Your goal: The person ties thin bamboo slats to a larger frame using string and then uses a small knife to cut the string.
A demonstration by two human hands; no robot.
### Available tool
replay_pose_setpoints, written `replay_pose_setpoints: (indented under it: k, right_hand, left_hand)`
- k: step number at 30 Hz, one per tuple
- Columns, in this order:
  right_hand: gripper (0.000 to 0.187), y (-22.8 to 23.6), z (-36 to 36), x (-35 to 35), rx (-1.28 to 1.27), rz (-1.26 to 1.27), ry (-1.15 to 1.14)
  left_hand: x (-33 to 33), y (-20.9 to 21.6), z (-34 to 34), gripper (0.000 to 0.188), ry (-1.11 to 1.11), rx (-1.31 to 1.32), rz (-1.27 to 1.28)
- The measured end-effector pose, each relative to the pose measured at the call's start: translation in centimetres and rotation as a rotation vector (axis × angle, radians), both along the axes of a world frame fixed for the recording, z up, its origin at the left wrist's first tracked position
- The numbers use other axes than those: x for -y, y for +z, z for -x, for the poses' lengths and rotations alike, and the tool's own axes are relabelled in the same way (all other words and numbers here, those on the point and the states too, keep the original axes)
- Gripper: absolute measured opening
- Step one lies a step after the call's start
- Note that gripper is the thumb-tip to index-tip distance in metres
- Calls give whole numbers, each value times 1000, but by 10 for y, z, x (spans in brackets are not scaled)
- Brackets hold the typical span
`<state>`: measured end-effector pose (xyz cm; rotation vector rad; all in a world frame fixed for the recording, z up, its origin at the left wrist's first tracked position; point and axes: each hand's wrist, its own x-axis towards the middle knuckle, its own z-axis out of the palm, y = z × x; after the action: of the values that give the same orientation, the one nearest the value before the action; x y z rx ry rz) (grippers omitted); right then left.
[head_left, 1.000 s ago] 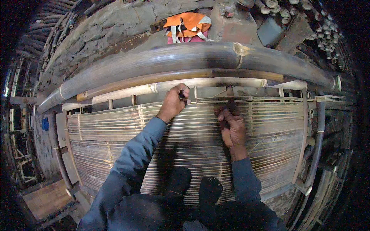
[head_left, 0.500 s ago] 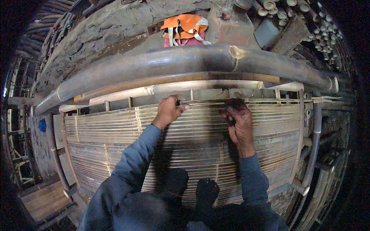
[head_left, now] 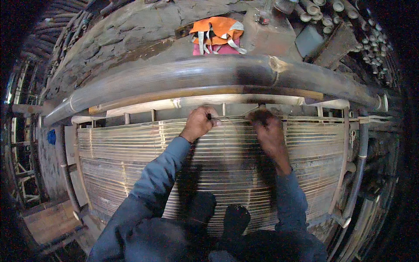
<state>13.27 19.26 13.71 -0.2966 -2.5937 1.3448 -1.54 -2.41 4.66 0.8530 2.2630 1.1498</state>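
A wide panel of thin, pale split-bamboo strips [head_left: 235, 174] lies before me, the strips running side to side with narrow gaps. At its far edge my left hand [head_left: 200, 123] is closed in a pinch, with a small dark bit showing between thumb and finger. A thin strand seems to run from there toward my right hand, along the top strip. Beside it, over the same edge, my right hand [head_left: 269, 133] is curled with its fingers drawn together. Those fingertips are in shadow and blurred, so what they hold is hidden.
A thick dark bamboo pole [head_left: 196, 74] crosses beyond the panel, with a thinner brown pole [head_left: 209, 91] under it. Further off lie an orange cloth item with pale straps [head_left: 218, 28] and stacked bamboo poles [head_left: 371, 52]. Upright poles [head_left: 361, 144] flank the panel.
The scene has shifted slightly right in view. My right hand has turned inward and moved up toward the far edge, nearer my left hand. My left hand keeps its pinch at about the same spot.
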Motion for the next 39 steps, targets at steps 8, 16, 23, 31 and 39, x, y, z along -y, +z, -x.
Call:
replay_pose_setpoints:
  k: [8, 16, 23, 31, 39]
  right_hand:
    - [49, -72, 92, 17, 645, -237, 110]
    - [40, -120, 96, 2, 483, -254, 376]
    - [26, -111, 94, -8, 158, -513, 673]
    - [24, -121, 96, -5, 403, 269, 234]
    - [38, -187, 95, 17, 106, -395, -51]
  left_hand:
    - [1, 10, -5, 23, 12, 84, 75]
    - [1, 13, -4, 25, 2, 91, 97]
    - [2, 21, -6, 25, 21, 133, 66]
    - [1, 16, -5, 19, 52, 221, 56]
    - [0, 6, -3, 15, 66, 135, 15]
